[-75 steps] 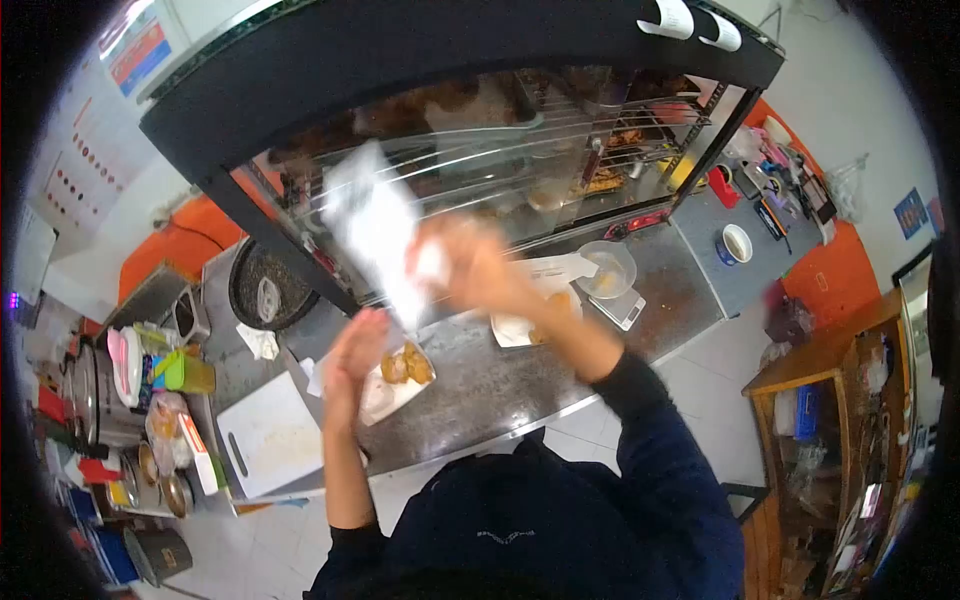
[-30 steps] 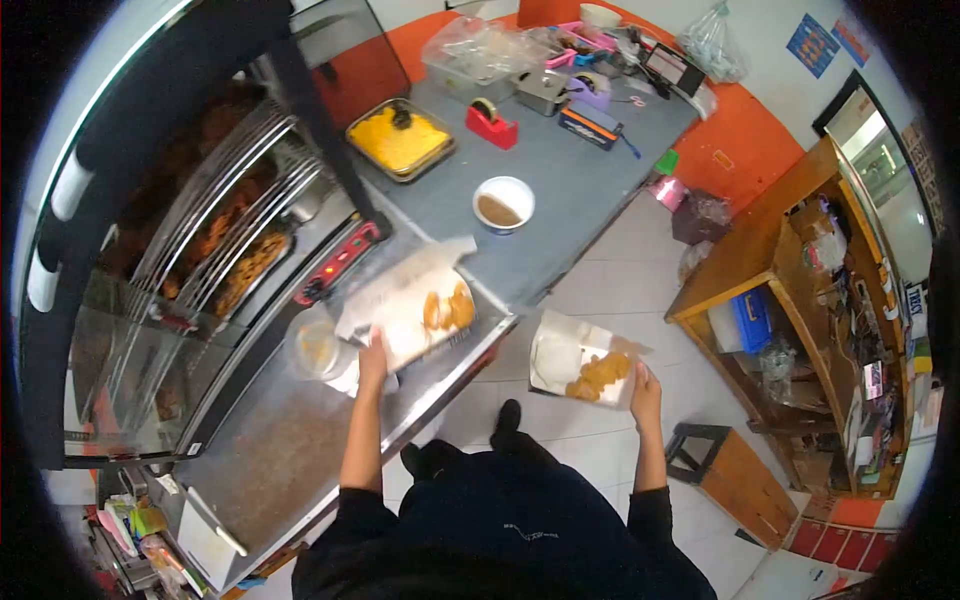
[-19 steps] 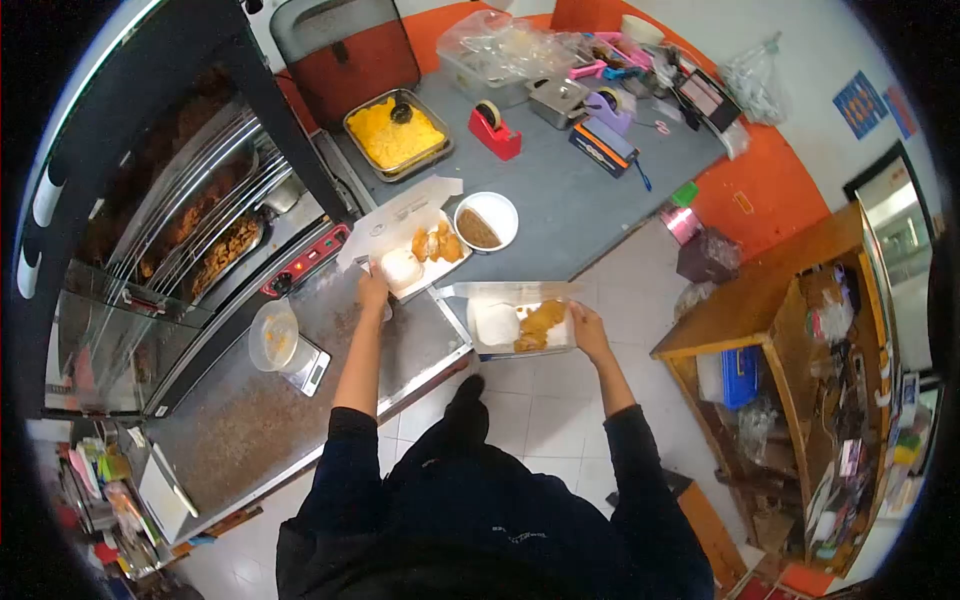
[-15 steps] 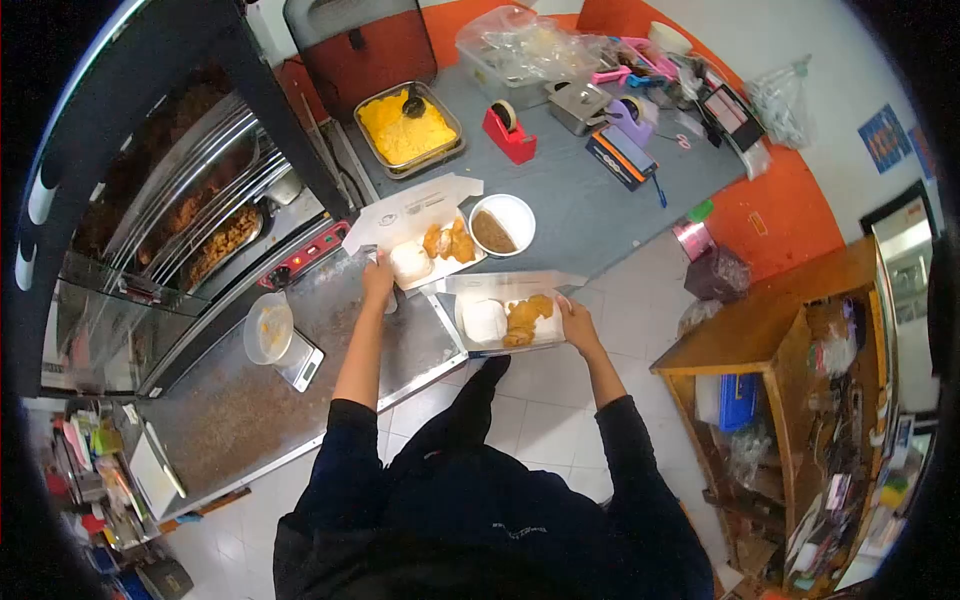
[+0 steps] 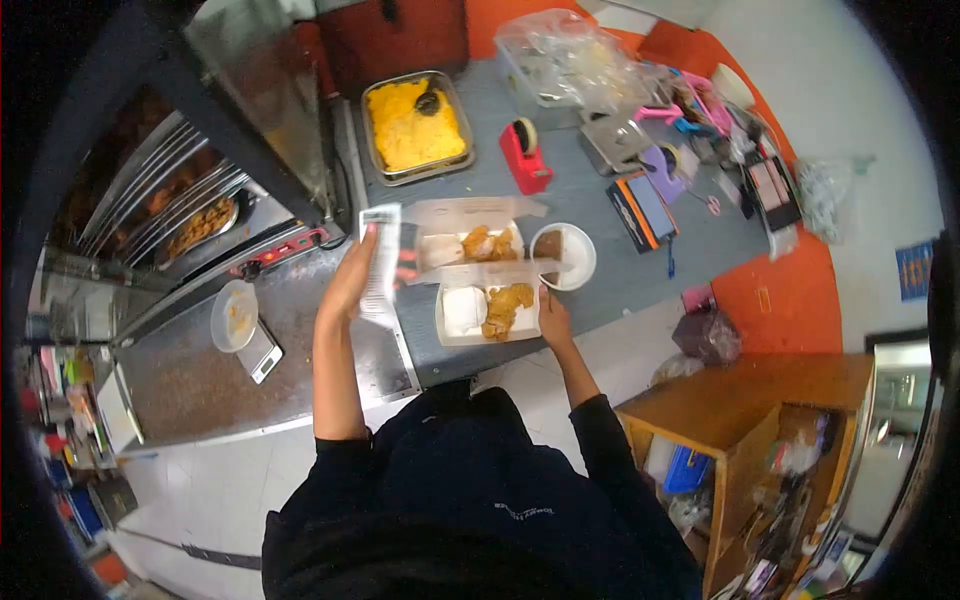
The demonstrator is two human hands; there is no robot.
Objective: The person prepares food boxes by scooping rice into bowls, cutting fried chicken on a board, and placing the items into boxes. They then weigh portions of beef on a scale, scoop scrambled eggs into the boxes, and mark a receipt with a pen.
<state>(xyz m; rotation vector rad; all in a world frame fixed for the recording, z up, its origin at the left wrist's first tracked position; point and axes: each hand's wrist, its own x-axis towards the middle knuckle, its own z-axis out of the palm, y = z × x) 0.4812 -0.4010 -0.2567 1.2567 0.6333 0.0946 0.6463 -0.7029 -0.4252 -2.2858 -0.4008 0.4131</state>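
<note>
A printed paper slip (image 5: 381,275) is held upright in my left hand (image 5: 346,285), the thumb against its upper part. My right hand (image 5: 554,318) grips the right side of an open white takeaway box (image 5: 447,338) at the counter's front edge. A white mound (image 5: 464,309), seemingly rice, and pieces of fried chicken (image 5: 508,308) lie inside it. Behind it is a second open box (image 5: 470,208) with similar food, its front partly hidden by the nearer lid. To its right, a round white bowl (image 5: 583,268) holds something brown, and the nearer box's lid overlaps the bowl's lower left.
At the back sits a tray of yellow food (image 5: 415,125) with a dark utensil. A red tape dispenser (image 5: 525,160) and an orange-and-black box (image 5: 640,213) stand farther right. On the left are a glass food warmer (image 5: 295,150), a plastic bowl (image 5: 233,318) and a small scale (image 5: 262,358).
The nearer box has moved in over the counter, close against the rear box, with my right hand still on it. My left hand has raised the slip, now facing me. My view has shifted.
</note>
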